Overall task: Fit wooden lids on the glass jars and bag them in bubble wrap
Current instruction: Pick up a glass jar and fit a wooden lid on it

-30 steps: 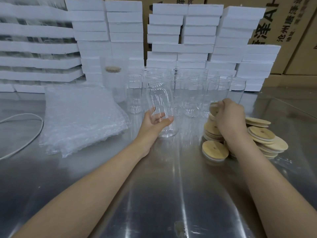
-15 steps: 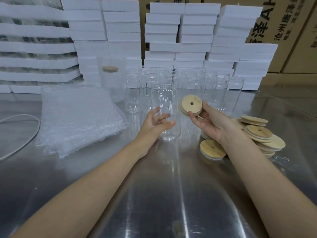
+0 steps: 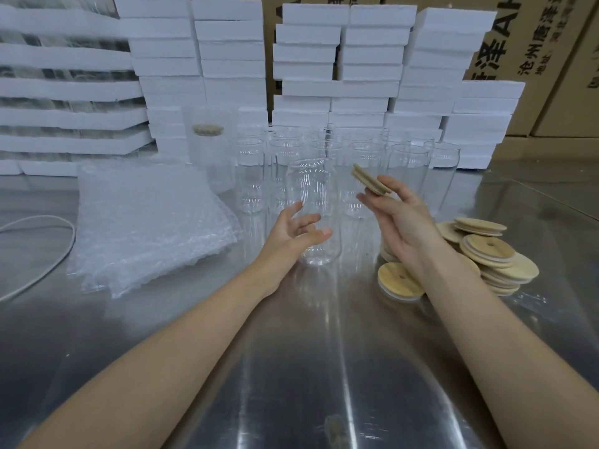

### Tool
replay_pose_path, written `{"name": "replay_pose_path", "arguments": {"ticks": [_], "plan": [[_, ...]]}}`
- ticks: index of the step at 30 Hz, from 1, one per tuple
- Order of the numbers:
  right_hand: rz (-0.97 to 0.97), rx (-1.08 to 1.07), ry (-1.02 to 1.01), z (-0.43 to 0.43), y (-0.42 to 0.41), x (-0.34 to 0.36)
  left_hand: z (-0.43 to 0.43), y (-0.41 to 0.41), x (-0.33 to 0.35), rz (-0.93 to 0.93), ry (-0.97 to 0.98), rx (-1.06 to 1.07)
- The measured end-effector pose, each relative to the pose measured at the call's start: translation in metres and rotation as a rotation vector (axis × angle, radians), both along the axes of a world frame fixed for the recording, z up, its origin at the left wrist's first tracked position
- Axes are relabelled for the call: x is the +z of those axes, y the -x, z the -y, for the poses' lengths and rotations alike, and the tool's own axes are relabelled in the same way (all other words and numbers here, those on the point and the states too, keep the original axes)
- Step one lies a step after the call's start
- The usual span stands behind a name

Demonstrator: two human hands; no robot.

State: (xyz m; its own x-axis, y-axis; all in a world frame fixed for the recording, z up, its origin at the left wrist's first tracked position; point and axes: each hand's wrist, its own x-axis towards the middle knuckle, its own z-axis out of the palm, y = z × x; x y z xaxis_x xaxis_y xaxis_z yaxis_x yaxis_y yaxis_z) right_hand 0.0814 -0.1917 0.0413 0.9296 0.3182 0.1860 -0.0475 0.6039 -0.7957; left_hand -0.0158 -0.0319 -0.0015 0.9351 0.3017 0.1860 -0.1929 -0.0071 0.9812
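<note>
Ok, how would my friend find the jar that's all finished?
On the metal table, find the glass jars in front of the white foam blocks. The finished jar stands at their left end; it alone has a wooden lid and bubble wrap.

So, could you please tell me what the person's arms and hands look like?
The left forearm and right forearm are bare, with no sleeves in view. The left hand and right hand wear no gloves, and no rings, watch or bracelet show.

bubble wrap (image 3: 146, 228) left, jars (image 3: 324, 150) centre behind, lid pile (image 3: 492, 254) right, foam blocks (image 3: 340, 59) rearmost.
</note>
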Motion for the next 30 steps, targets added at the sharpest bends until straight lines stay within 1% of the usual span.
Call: {"name": "replay_pose_path", "arguments": {"ticks": [2, 6, 9, 10, 13, 15, 20, 23, 26, 28, 30], "plan": [[-0.01, 0.072, -0.065, -0.001, 0.003, 0.0, 0.0, 0.0, 0.001, -0.002, -0.002, 0.004], [0.025, 0.136, -0.094, -0.004, 0.01, 0.004, 0.002, 0.001, 0.0, -0.009, 0.003, 0.005], [-0.027, 0.212, -0.217, -0.007, 0.015, 0.007, 0.001, 0.001, 0.0, -0.01, -0.003, 0.0], [-0.008, 0.204, -0.214, -0.008, 0.015, 0.007, 0.001, 0.001, 0.001, -0.01, -0.002, 0.001], [0.113, 0.117, -0.104, -0.008, 0.016, 0.007, 0.0, 0.0, 0.0, -0.011, -0.007, 0.009], [0.172, 0.063, -0.068, -0.007, 0.014, 0.006, 0.0, 0.0, 0.0, -0.015, -0.019, 0.008], [0.274, 0.027, -0.071, -0.007, 0.019, 0.006, 0.0, -0.002, -0.002, -0.024, -0.024, 0.023], [0.291, 0.037, -0.072, -0.007, 0.019, 0.007, -0.002, -0.002, -0.002, -0.023, -0.026, 0.028], [0.256, 0.049, -0.084, -0.006, 0.018, 0.007, -0.003, -0.001, -0.003, -0.019, -0.046, 0.028], [0.238, 0.067, -0.109, -0.006, 0.018, 0.008, -0.002, -0.001, -0.003, -0.007, -0.082, 0.03], [0.245, 0.053, -0.08, -0.005, 0.02, 0.01, -0.001, 0.0, -0.004, 0.013, -0.139, 0.028]]}}
